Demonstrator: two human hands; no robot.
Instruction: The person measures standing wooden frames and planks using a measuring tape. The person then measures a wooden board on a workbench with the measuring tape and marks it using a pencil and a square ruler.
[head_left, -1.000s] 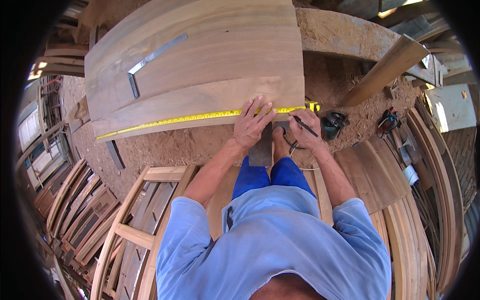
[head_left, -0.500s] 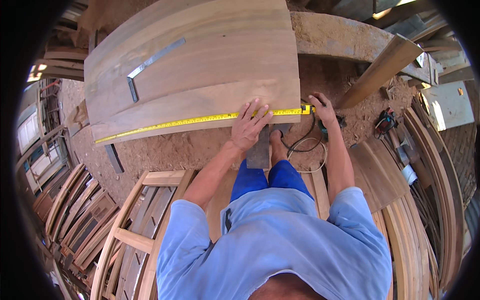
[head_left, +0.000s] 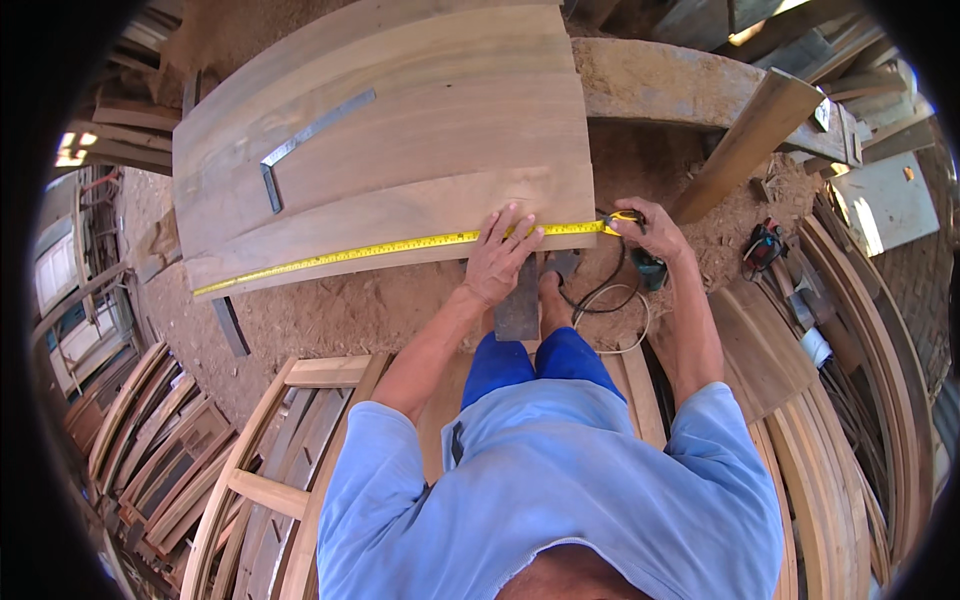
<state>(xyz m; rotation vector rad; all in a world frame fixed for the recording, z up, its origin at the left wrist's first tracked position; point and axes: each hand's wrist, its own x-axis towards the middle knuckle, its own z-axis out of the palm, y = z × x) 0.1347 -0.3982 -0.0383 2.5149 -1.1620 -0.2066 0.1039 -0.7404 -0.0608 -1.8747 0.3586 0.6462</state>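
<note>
A yellow tape measure is drawn out along the near edge of a broad wooden panel, its blade reaching from the panel's left end to just past the right end. My left hand lies with fingers spread over the blade near the right end, pressing on tape and wood. Beyond the right edge, my right hand grips the black and yellow case of the tape measure. A metal try square rests on the panel's left half, apart from both hands.
Dark supports stick out below the panel. A tilted board leans by a thick beam at right. Cables and a power tool lie on the dusty ground. A wooden frame and curved planks flank me.
My right hand has shifted slightly right and turned the tape measure's case, which now sits tilted in the fingers. The left hand stays on the blade. The view has moved a little.
</note>
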